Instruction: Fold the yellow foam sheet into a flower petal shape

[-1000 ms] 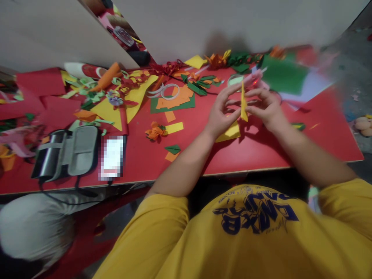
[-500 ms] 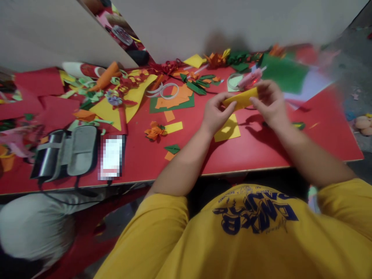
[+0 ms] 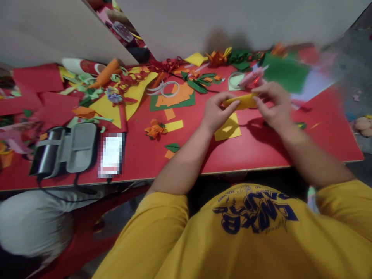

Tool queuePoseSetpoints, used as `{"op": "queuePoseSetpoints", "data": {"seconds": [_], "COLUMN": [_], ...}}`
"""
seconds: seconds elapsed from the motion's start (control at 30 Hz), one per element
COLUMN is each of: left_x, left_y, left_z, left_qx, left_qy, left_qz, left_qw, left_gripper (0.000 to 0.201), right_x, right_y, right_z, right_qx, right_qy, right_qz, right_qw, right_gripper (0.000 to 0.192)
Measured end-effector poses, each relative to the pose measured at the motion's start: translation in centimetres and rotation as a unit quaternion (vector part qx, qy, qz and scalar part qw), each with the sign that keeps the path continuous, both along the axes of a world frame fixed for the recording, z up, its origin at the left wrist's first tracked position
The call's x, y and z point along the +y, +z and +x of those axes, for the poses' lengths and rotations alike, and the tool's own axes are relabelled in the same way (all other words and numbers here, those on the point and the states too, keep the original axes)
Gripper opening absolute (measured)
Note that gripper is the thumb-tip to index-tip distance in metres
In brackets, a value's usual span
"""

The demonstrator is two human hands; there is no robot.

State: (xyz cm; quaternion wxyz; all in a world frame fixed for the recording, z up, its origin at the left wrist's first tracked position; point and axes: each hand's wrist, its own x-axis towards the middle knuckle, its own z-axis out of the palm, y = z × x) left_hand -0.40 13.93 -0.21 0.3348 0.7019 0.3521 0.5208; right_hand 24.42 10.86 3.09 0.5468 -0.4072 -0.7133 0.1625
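Two hands were engaged with one yellow paper piece (image 3: 241,102). The left hand (image 3: 215,111) pinched its left end between thumb and fingers; the right hand (image 3: 274,102) pinched its right end likewise. The piece lay between the two hands, raised off the red table (image 3: 322,135).

Landmark: one flat yellow sheet (image 3: 228,130) on the table. Relative to this sheet, the held piece was located at its far edge, above table level. Located beyond the sheet and to the right: one pink glue gun (image 3: 252,78). Located to the left of the sheet: one yellow strip (image 3: 174,126), one orange paper flower (image 3: 156,129) touching that strip, and one green folded piece (image 3: 173,147) touching one orange scrap (image 3: 169,154).
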Motion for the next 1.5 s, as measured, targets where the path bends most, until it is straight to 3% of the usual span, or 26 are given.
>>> {"op": "queuePoseSetpoints", "data": {"seconds": [0.13, 0.3, 0.57, 0.63, 0.73, 0.83, 1.03, 1.23, 1.5], "left_x": [0.2, 0.5, 1.1, 1.0, 0.8, 0.1, -1.3, -2.1, -2.5], "left_y": [-0.1, -0.1, -0.5, -0.5, -0.3, 0.1, 0.9, 0.9, 1.2], "left_z": [0.0, -0.2, -0.5, -0.5, -0.5, -0.4, 0.0, 0.6, 0.2], "left_qx": [-0.003, -0.011, -0.013, -0.011, -0.004, 0.009, 0.022, -0.022, 0.036], "left_qy": [-0.035, -0.025, -0.011, -0.007, 0.003, 0.01, 0.002, -0.019, 0.048], "left_qz": [-0.015, -0.019, 0.023, 0.029, 0.037, 0.048, 0.06, 0.057, 0.083], "left_qw": [0.999, 0.999, 1.0, 0.999, 0.999, 0.999, 0.998, 0.998, 0.995], "left_gripper": [0.069, 0.069, 0.065, 0.064, 0.06, 0.057, 0.055, 0.049, 0.048], "right_x": [-0.4, -0.7, -0.4, -0.3, -0.2, -0.5, -1.3, -1.6, -1.5], "right_y": [0.4, 0.7, 0.7, 0.4, -0.3, -0.9, -0.6, 0.0, -0.4], "right_z": [-0.1, 0.3, 1.0, 0.9, 0.6, -0.1, -1.3, -1.1, -1.0], "right_qx": [-0.003, -0.012, -0.088, -0.097, -0.098, -0.103, -0.097, -0.111, -0.159], "right_qy": [0.0, -0.002, 0.018, 0.019, 0.025, 0.009, -0.02, -0.008, -0.042], "right_qz": [-0.009, -0.014, 0.082, 0.108, 0.141, 0.126, 0.102, 0.11, 0.089], "right_qw": [1.0, 1.0, 0.993, 0.989, 0.985, 0.987, 0.99, 0.988, 0.982], "right_gripper": [0.033, 0.03, 0.012, 0.015, 0.033, 0.041, 0.02, 0.013, 0.018]}}
